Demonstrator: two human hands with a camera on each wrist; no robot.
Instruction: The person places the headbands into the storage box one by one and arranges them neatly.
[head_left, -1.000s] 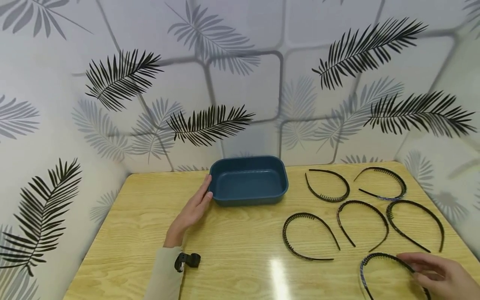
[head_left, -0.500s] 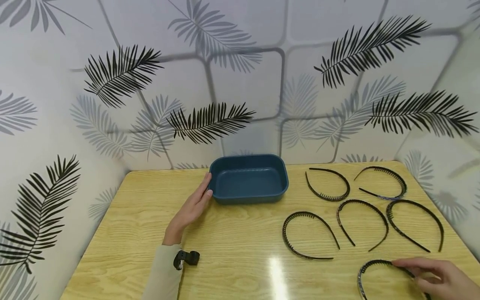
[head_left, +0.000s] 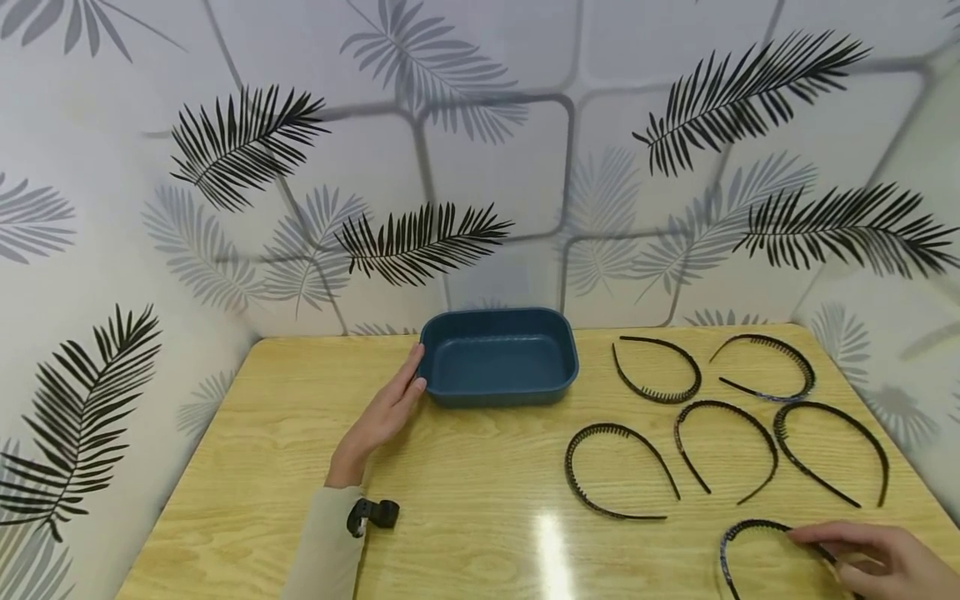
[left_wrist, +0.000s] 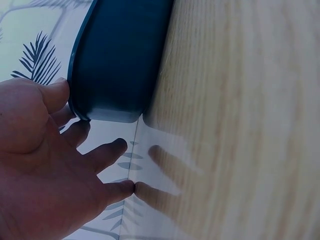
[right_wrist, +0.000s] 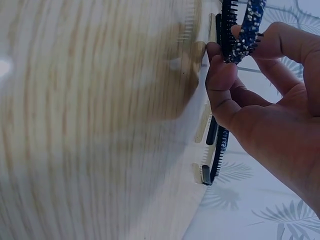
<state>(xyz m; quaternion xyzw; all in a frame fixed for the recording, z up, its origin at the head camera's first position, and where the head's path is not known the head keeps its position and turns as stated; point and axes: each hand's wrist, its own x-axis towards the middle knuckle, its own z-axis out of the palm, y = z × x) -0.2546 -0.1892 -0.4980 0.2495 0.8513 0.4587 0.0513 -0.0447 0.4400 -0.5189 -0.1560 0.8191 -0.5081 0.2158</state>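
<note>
Now pinching the nearest toothed headband (head_left: 757, 542) at the table's (head_left: 480, 492) near right edge.
My right hand (head_left: 877, 562) has slid back with it over the last second, fingers closed on its band, so the grip looks set. Left hand (head_left: 386, 417) hasn't moved, fingers straight against the blue tub (head_left: 498, 357); five headbands lie beyond.

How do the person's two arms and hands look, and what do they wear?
The left hand is bare, with no ring or glove visible. Its forearm is covered by a pale beige long sleeve that ends at the wrist, and a small black device is fixed beside the cuff. The right hand is also bare; its wrist and arm lie outside the pictures, so I cannot tell what is worn there.
</note>
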